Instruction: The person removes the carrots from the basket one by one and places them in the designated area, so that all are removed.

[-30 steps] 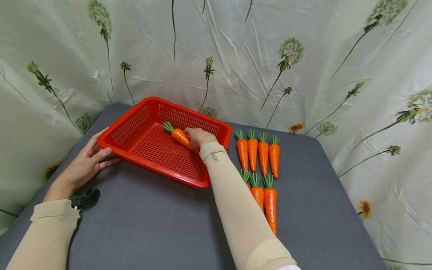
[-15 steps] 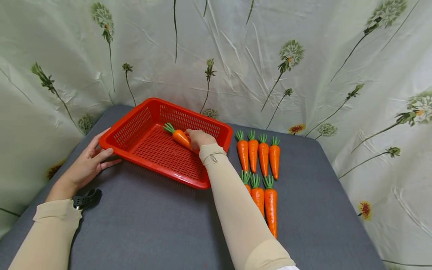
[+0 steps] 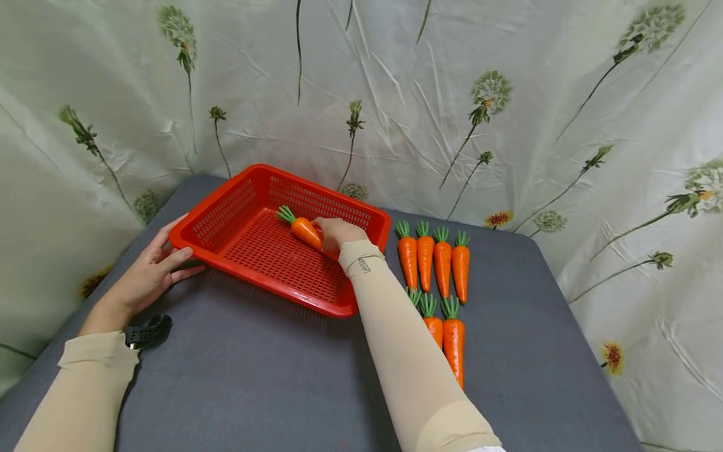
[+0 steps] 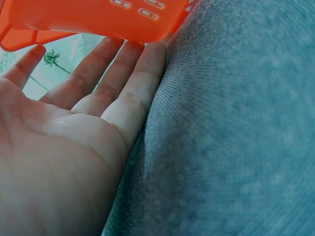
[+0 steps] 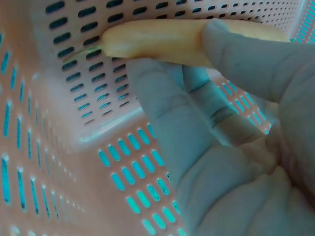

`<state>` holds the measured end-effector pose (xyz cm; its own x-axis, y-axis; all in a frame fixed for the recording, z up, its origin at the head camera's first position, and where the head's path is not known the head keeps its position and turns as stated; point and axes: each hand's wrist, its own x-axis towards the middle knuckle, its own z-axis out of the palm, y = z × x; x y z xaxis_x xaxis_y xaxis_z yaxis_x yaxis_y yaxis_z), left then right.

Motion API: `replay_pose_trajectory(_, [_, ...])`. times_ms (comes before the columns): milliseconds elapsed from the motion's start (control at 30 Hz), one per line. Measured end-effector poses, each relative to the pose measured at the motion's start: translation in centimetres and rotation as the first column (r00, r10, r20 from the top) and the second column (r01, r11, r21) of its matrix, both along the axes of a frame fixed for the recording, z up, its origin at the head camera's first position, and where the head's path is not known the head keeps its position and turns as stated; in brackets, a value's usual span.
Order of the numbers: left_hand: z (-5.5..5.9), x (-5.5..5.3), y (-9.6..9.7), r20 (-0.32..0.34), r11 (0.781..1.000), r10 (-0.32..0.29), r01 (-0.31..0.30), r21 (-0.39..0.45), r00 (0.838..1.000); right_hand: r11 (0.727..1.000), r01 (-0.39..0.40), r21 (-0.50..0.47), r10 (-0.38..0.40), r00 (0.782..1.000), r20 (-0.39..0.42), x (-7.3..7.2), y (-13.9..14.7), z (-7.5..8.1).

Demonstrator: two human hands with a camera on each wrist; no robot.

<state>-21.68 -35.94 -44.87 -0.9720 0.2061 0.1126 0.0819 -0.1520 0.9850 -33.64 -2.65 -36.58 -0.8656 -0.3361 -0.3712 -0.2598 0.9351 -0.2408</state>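
Note:
A red plastic basket (image 3: 265,282) with slotted walls stands at the left back of the table. My left hand (image 3: 148,276) touches its left corner, fingers straight against the wall (image 4: 98,19) in the left wrist view. Inside the basket, my right hand (image 3: 339,234) pinches an orange carrot (image 3: 307,233) between thumb and fingers. Its green leafy top points toward the back left. In the right wrist view the carrot (image 5: 157,39) lies across the thumb and fingertips, close to the slotted wall; the hand hides part of it.
Right of the basket, several carrots (image 3: 443,270) lie side by side in a back row. A second row of carrots (image 3: 454,345) is in front, partly hidden by my right sleeve (image 3: 403,339). A flower-printed cloth (image 3: 418,113) hangs behind the grey table (image 3: 248,376).
The view has shifted slightly. My right hand keeps its pinch on the carrot in the basket, and my left hand stays at the basket corner.

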Motion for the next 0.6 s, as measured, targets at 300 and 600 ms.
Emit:
replay_pose_trajectory(300, [-0.1,-0.2,0.2,0.009,1.0,0.01,-0.01,-0.016,1.0,0.999,-0.045,-0.012,0.046,0.998,0.035,-0.6,1.1,0.5])
replay_pose_trajectory(600, [-0.1,0.0,0.0,-0.001,1.0,0.004,-0.004,0.003,1.0,0.994,-0.111,-0.016,0.111,0.992,0.058,-1.0,1.1,2.0])
